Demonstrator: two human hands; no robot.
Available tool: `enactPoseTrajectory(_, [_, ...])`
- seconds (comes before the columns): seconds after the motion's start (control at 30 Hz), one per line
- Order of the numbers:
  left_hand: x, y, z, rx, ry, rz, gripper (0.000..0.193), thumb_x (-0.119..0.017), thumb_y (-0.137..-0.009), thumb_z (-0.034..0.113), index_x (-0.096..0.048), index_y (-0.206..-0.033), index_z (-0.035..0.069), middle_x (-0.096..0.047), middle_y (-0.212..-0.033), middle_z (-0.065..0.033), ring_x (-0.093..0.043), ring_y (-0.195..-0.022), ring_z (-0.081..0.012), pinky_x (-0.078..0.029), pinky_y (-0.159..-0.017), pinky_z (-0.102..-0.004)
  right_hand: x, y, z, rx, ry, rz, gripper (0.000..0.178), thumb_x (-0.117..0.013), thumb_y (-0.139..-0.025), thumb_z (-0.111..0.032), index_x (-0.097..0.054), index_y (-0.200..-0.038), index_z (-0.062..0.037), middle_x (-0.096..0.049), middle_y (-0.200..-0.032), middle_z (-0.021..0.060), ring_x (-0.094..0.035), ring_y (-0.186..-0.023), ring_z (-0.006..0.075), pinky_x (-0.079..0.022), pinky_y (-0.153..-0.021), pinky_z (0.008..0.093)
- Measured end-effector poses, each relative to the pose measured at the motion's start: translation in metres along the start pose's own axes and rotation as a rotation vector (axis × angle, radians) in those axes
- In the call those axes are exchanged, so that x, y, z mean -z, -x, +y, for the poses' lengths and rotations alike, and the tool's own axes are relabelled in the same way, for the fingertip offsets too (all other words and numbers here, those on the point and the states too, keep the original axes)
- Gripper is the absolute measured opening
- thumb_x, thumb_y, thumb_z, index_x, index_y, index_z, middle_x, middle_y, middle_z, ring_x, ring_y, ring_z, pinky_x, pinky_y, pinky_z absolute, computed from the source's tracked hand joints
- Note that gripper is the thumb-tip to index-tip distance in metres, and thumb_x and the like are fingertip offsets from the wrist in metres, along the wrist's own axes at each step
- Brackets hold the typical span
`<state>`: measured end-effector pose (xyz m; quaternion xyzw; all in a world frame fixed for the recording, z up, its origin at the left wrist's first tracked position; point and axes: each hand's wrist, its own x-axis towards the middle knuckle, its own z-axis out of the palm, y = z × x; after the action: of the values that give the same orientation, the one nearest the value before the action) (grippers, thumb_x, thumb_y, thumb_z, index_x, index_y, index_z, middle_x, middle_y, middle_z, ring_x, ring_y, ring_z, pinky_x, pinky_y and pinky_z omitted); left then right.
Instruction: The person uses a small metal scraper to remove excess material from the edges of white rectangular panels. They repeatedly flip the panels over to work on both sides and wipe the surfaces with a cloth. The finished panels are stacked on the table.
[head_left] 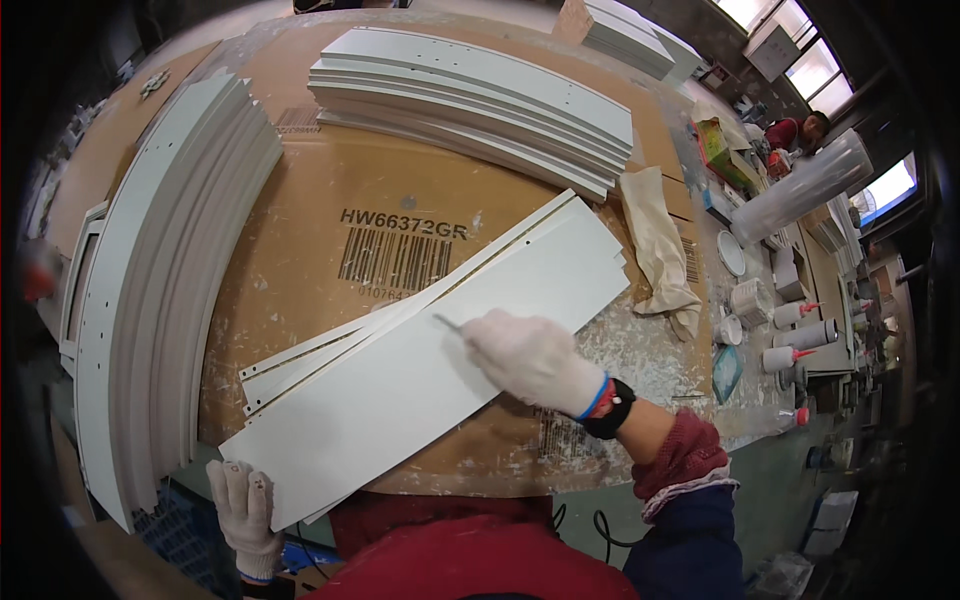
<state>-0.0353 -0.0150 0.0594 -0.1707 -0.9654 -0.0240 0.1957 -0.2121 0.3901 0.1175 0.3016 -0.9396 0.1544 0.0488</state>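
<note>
A long white panel [455,340] lies slantwise on cardboard before me, on top of one or two similar panels [320,355] whose grooved edges stick out behind it. My left hand [243,505], in a white knit glove, grips the panel's near-left end, fingertips curled at its edge and the thumb hidden. Over the middle of the panel is my right hand [530,360], gloved likewise and slightly blurred. Its fingers close round a thin tool, of which only a narrow grey tip [446,322] shows, pointing left at the panel's surface; the rest is hidden in the glove.
Stacked white panels stand at left [150,260] and at the back [460,95]. A crumpled beige cloth [660,250] lies at the table's right side. Beyond it are red-tipped bottles [788,357], a tape roll [750,300] and a clear film roll [805,185]. Another person [798,132] is at far right.
</note>
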Motion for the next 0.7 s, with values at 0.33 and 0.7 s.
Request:
enactPoseTrajectory(0.33, [0.006, -0.033, -0.003, -0.139, 0.095, -0.040, 0.030, -0.062, -0.085, 0.012, -0.055, -0.114, 0.005, -0.057, -0.120, -0.0153, -0.046, -0.126, -0.0389, -0.032, -0.105, -0.0663, 0.030, 0.028, 0.161, -0.676, 0.234, 0.238, 0.022, -0.052, -0.089, -0.023, -0.062, -0.098, -0.0058, -0.064, -0.092, 0.0233, -0.062, -0.090, 0.0388, -0.048, -0.079, 0.0457])
enactPoseTrajectory(0.7, [0.076, -0.066, 0.003, 0.246, 0.642, -0.176, 0.029, -0.072, -0.073, 0.014, -0.067, -0.097, -0.002, -0.068, -0.082, -0.0110, -0.068, -0.073, -0.0202, -0.054, -0.064, -0.0310, 0.053, 0.101, 0.130, -0.983, -0.652, 0.592, 0.022, -0.055, -0.093, -0.020, -0.062, -0.096, 0.0010, -0.055, -0.071, -0.0025, -0.048, -0.056, 0.0043, -0.037, -0.049, 0.0216])
